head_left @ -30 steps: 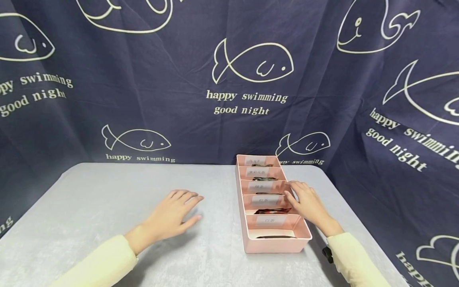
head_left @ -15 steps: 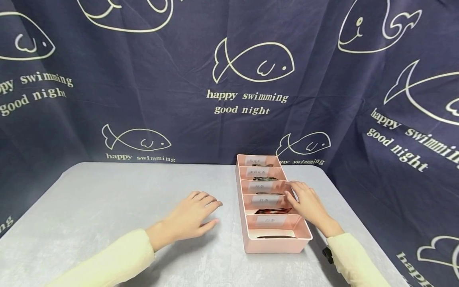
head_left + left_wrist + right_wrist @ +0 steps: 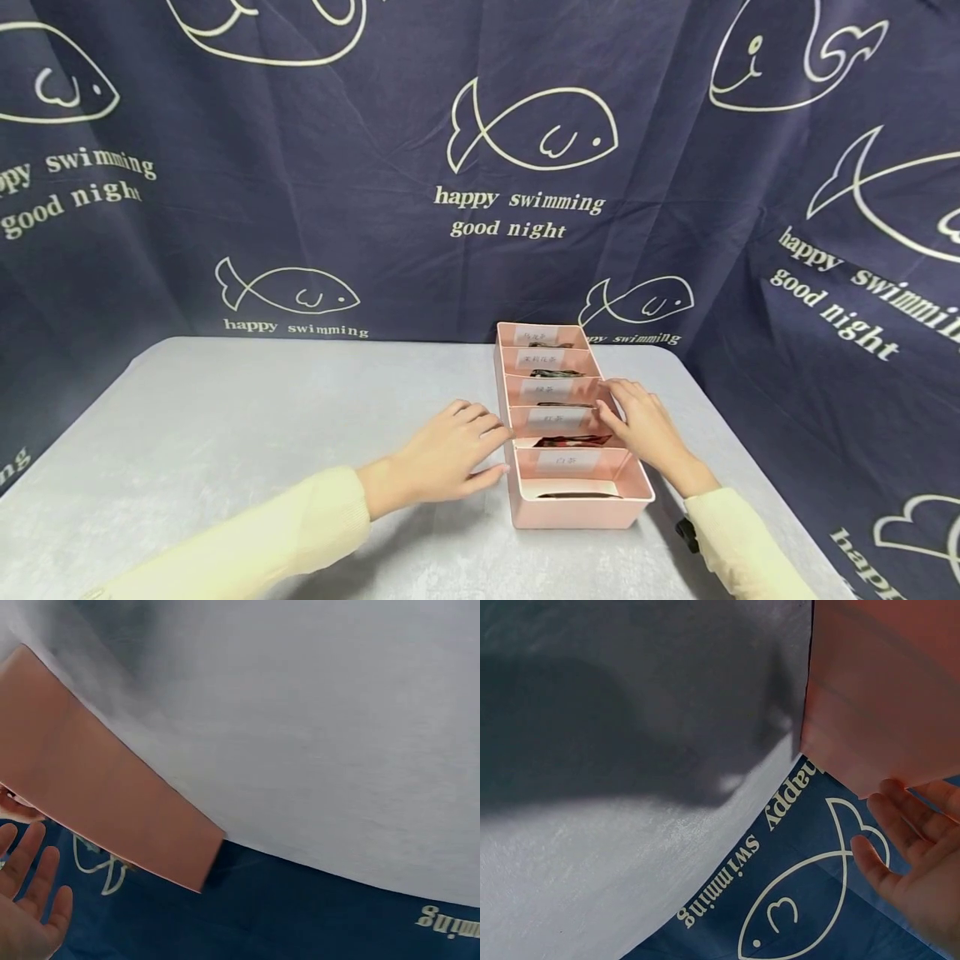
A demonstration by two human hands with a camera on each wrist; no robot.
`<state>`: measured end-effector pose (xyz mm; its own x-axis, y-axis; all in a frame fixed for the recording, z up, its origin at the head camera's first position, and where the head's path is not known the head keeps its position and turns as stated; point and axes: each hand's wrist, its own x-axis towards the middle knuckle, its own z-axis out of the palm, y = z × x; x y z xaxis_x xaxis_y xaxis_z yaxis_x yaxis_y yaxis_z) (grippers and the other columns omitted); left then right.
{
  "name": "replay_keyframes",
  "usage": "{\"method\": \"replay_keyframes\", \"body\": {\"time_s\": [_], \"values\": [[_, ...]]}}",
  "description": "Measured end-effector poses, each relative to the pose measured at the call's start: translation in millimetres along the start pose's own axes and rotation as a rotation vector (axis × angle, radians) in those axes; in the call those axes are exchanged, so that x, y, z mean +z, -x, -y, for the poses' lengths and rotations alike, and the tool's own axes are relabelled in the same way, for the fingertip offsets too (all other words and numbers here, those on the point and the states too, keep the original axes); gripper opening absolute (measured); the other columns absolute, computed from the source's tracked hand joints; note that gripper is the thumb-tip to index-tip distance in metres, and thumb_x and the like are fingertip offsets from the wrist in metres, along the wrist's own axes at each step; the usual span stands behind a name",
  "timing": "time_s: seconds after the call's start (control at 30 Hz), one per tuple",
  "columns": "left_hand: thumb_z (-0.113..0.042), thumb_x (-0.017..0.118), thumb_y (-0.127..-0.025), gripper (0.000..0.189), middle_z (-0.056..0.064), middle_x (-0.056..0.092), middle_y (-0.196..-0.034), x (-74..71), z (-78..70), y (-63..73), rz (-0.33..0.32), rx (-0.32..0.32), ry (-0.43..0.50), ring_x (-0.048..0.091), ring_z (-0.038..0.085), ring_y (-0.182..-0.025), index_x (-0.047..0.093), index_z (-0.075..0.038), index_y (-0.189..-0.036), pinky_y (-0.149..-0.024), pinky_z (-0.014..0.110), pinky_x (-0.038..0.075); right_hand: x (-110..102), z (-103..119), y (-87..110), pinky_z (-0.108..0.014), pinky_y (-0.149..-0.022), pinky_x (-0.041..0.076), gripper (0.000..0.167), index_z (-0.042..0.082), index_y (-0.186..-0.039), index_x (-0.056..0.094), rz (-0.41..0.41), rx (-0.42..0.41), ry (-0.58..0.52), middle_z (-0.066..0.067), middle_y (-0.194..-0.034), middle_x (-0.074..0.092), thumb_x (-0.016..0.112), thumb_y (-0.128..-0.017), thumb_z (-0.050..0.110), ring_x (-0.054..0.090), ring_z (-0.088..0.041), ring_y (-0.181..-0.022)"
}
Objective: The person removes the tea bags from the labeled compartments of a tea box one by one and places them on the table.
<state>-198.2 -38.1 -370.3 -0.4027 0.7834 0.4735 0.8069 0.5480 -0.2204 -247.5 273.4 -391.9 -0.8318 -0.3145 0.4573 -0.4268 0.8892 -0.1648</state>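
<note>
In front of you hangs a navy-blue cloth (image 3: 382, 217), lightly creased and turning along both sides. You see it printed with cream fish outlines (image 3: 557, 137), whale-like outlines (image 3: 798, 62) near the top, and the lettering "happy swimming" (image 3: 520, 201) and "good night" (image 3: 508, 229). Below it, you face a pale grey, faintly mottled counter (image 3: 285, 408) with rounded far corners.

On the table (image 3: 285, 408), a 5-compartment box (image 3: 581, 512) stands between left hand (image 3: 450, 454) and right hand (image 3: 651, 429), before the curtain (image 3: 405, 208).
</note>
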Motion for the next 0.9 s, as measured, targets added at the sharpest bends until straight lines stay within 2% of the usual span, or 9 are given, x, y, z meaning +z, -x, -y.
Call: {"method": "replay_keyframes", "body": {"time_s": [0.23, 0.4, 0.57, 0.9], "values": [[-0.043, 0.047, -0.089, 0.032, -0.008, 0.061, -0.101, 1.9, -14.6, -14.4, 0.01, 0.026, 0.032, 0.053, 0.012, -0.096, 0.058, -0.02, -0.109, -0.085, 0.029, 0.04, 0.3, 0.2, 0.2, -0.048, -0.08, 0.04, 0.037, -0.001, -0.117, 0.056, 0.009, 0.006, -0.004, -0.017, -0.113, 0.06, 0.055, -0.086, 0.021, 0.052, -0.033, -0.107], [-0.044, 0.045, -0.089, 0.031, -0.01, 0.061, -0.1, 7.3, -24.1, -20.0, 0.061, 0.071, 0.052, 0.052, 0.009, -0.095, 0.057, -0.021, -0.105, -0.082, 0.027, 0.039, 0.3, 0.5, 0.3, -0.049, -0.082, 0.039, 0.037, -0.001, -0.117, 0.056, 0.016, 0.013, -0.002, -0.018, -0.114, 0.059, 0.054, -0.087, 0.02, 0.051, -0.034, -0.109], [-0.046, 0.044, -0.089, 0.032, -0.012, 0.06, -0.096, 10.9, -29.8, -22.9, 0.062, 0.114, 0.048, 0.051, 0.008, -0.091, 0.057, -0.021, -0.105, -0.078, 0.025, 0.037, 0.6, 1.8, 0.4, -0.05, -0.082, 0.04, 0.037, -0.002, -0.117, 0.056, 0.012, 0.014, -0.004, -0.019, -0.114, 0.059, 0.054, -0.086, 0.019, 0.051, -0.035, -0.109], [-0.043, 0.046, -0.089, 0.029, -0.016, 0.06, -0.092, 17.1, -35.5, -28.3, 0.082, 0.144, 0.096, 0.052, 0.006, -0.094, 0.059, -0.024, -0.106, -0.085, 0.024, 0.038, 0.4, 2.1, 1.2, -0.051, -0.083, 0.04, 0.038, -0.003, -0.116, 0.056, 0.002, 0.016, -0.018, -0.02, -0.113, 0.059, 0.056, -0.086, 0.02, 0.052, -0.035, -0.108]]}}
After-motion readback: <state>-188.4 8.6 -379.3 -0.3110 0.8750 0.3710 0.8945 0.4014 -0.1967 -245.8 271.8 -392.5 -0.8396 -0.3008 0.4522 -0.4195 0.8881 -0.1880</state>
